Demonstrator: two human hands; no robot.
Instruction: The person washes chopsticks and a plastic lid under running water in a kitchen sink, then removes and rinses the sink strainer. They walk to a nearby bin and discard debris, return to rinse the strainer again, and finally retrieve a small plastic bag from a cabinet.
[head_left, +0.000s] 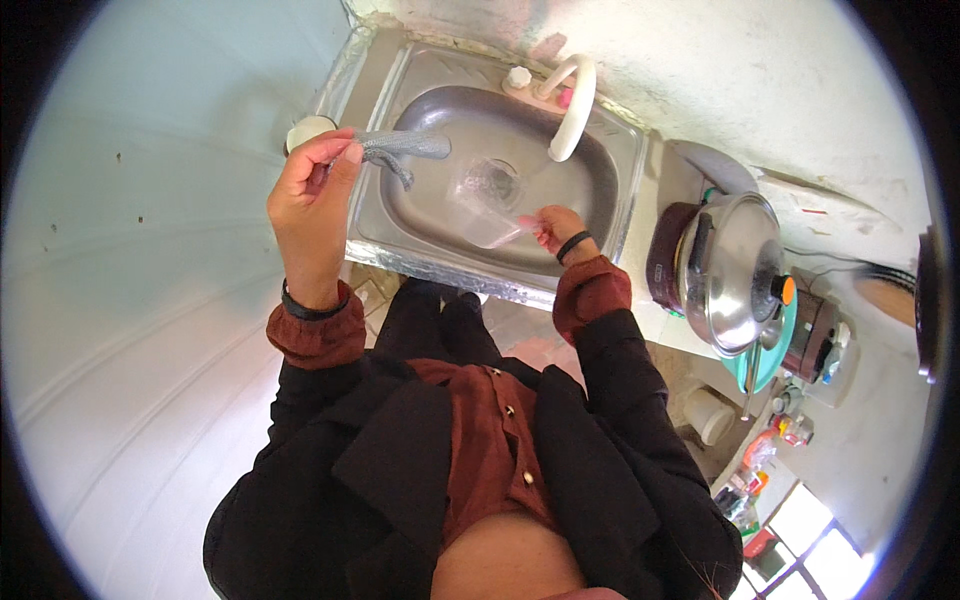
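Note:
A stainless steel sink (427, 232) lies in front of me, its white curved faucet (578, 112) reaching over the basin from the back edge. My left hand (319, 176) is raised at the sink's left rim and pinches a grey mesh cloth (405, 145), which sticks out to the right over the basin with one narrow end hanging down. Over the basin near the drain, my right hand (559, 229) grips the edge of a clear plastic container (487, 214). Its exact shape is hard to make out.
Beside my left hand, a white round object (311, 133) stands at the sink's left edge. Right of the sink, a large lidded metal pan (731, 274) rests by a dark red appliance (667, 255). A white bucket (709, 416) sits lower right. Walls rise at the left and back.

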